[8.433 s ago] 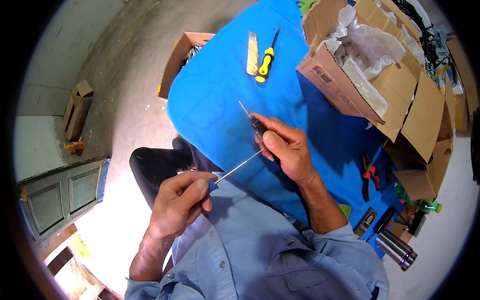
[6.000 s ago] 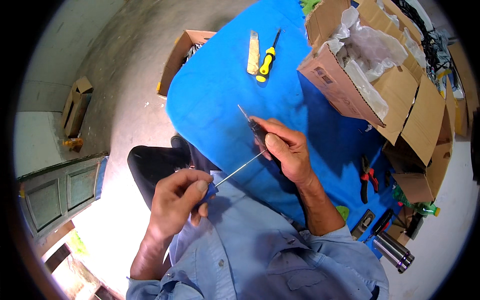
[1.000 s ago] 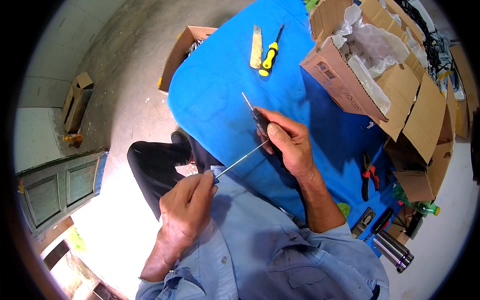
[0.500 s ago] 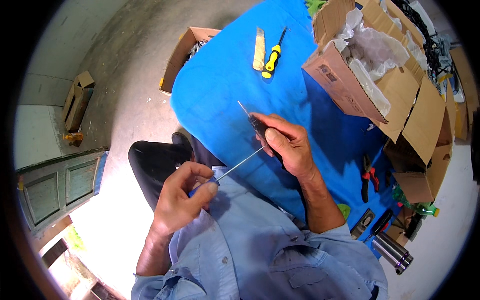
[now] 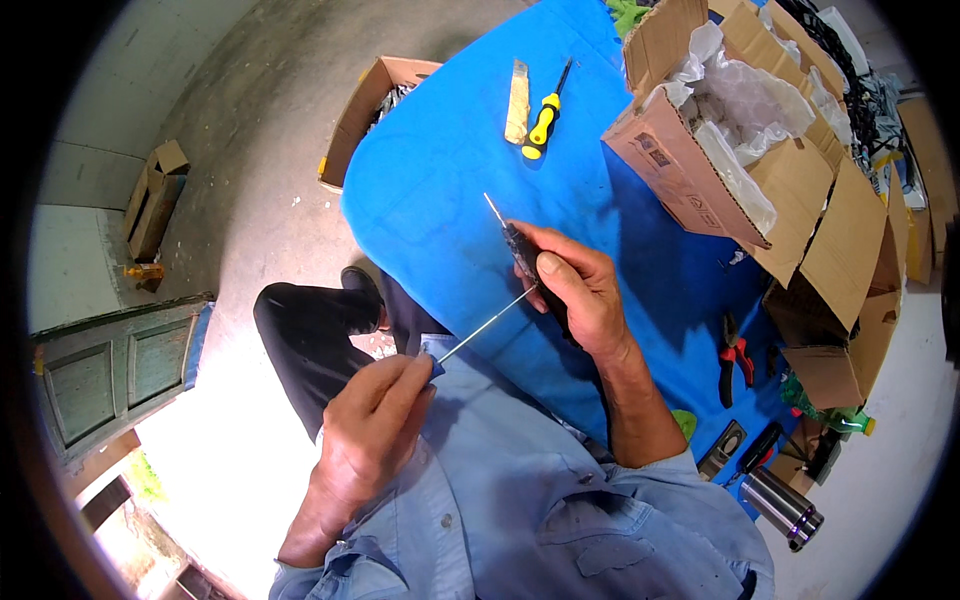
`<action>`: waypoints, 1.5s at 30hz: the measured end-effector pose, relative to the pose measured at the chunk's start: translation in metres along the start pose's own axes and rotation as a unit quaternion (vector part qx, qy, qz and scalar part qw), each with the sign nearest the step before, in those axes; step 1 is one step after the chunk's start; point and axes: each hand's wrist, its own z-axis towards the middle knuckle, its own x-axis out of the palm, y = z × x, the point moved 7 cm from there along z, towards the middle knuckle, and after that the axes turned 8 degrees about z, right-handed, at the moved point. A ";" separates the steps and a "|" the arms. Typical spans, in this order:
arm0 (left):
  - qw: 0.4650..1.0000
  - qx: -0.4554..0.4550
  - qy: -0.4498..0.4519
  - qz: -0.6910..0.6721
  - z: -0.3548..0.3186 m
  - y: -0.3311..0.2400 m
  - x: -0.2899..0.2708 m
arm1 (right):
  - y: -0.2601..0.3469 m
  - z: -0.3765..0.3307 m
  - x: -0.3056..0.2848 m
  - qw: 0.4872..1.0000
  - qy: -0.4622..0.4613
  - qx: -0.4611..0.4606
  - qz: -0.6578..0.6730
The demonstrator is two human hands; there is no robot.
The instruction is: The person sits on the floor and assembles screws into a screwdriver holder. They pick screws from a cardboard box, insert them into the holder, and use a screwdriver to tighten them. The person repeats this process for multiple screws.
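Note:
My right hand (image 5: 578,290) is closed around a small dark part (image 5: 522,250) with a thin metal pin sticking out of its top, held just above the blue table (image 5: 430,180). My left hand (image 5: 372,420) grips the blue handle of a thin-shafted screwdriver (image 5: 486,323). Its long metal shaft runs up and to the right, with the tip meeting the dark part under my right thumb. The handle is mostly hidden by my fingers.
A yellow-handled screwdriver (image 5: 545,115) and a pale flat bar (image 5: 517,88) lie at the table's far side. Open cardboard boxes (image 5: 720,130) with white wrap crowd the right. Red pliers (image 5: 735,358) and a metal flask (image 5: 783,505) lie near my right elbow. A box (image 5: 365,105) stands on the floor.
My left hand has shifted slightly on the screwdriver handle, as if turning it. The right hand and the dark part have stayed in about the same place.

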 end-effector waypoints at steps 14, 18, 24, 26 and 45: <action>0.998 0.044 -0.019 0.048 0.005 -0.002 -0.004 | 0.000 0.000 0.000 1.000 -0.001 -0.024 -0.005; 0.956 -0.190 0.094 -0.205 0.004 0.029 0.005 | 0.002 0.000 0.002 0.999 0.015 -0.037 -0.027; 0.804 -0.366 0.166 -0.438 -0.002 0.045 0.026 | 0.000 0.000 0.002 0.999 0.027 -0.025 -0.023; 0.829 -0.359 0.169 -0.393 -0.002 0.048 0.026 | 0.000 0.001 0.003 0.998 0.028 -0.032 -0.036; 0.998 0.038 -0.021 0.044 0.000 -0.005 0.002 | -0.004 -0.001 -0.003 1.000 -0.022 0.001 0.014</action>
